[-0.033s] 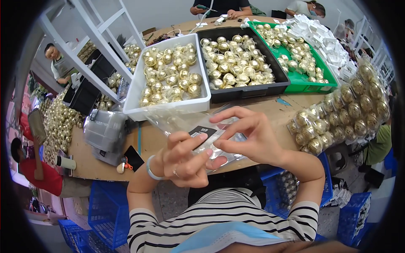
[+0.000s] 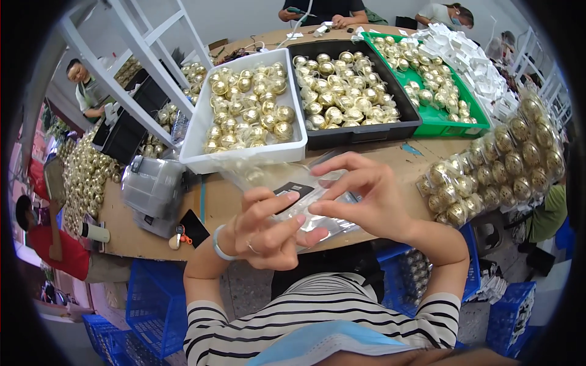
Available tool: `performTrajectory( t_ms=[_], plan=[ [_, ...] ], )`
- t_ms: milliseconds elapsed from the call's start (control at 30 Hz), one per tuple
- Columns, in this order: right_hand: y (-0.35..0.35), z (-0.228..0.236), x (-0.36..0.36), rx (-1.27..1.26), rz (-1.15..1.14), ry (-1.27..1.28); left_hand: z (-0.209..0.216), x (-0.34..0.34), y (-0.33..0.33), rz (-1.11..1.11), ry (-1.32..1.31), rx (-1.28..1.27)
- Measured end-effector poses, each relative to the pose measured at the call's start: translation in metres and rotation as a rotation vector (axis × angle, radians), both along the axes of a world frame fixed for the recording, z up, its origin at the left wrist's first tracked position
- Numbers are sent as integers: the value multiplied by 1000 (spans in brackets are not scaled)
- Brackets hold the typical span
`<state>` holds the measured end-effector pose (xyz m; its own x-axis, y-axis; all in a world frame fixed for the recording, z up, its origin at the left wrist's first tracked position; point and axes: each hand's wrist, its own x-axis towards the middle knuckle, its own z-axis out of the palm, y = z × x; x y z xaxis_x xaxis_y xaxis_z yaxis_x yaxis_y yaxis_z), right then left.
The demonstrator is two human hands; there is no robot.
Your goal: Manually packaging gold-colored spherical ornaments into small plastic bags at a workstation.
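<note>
Clear plastic bag (image 2: 312,196) with a black label (image 2: 297,190) sits in the grip of both hands, over the near edge of the table (image 2: 232,241). The left hand (image 2: 268,229) clasps its left side, fingertips against the labelled part; the right hand (image 2: 366,195) pinches the film with thumb and fingers on the other side.

Just beyond the grip, toward the left, a white tray (image 2: 244,160) holds gold balls (image 2: 250,114), many wrapped in clear film. Straight ahead beyond the hands, a black tray (image 2: 363,135) is heaped with more of them, and right of that a green tray (image 2: 448,130) holds others spread over its bottom. Farther right, a pile of white pieces (image 2: 467,64) lies beside the green tray.

Right of the grip, clear packs (image 2: 497,161) hold gold balls in rows. Left of it stand transparent plastic packages (image 2: 155,189). Below, to the right, a blue crate (image 2: 394,290) contains round things in clear packaging; another blue crate (image 2: 146,311) stands down to the left.
</note>
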<state>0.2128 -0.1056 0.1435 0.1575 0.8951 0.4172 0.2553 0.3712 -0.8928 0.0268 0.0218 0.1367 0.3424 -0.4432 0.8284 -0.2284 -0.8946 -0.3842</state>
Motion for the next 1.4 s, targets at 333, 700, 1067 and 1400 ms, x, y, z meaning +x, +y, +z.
performTrajectory(
  t_ms=[333, 700, 1067, 1400],
  plan=[
    [4, 15, 8, 31, 457, -372, -18, -13, -18, -173, -3, -265],
    [7, 23, -25, 701, -135, -1390, -20, -37, -19, -84, -27, -855],
    [247, -44, 27, -476, -12, -1402, -164, -28, -5, 142, -665, -2061],
    [201, -40, 46, -469, 265, -167, -119, -34, -26, 672, 436, -1077]
  ],
)
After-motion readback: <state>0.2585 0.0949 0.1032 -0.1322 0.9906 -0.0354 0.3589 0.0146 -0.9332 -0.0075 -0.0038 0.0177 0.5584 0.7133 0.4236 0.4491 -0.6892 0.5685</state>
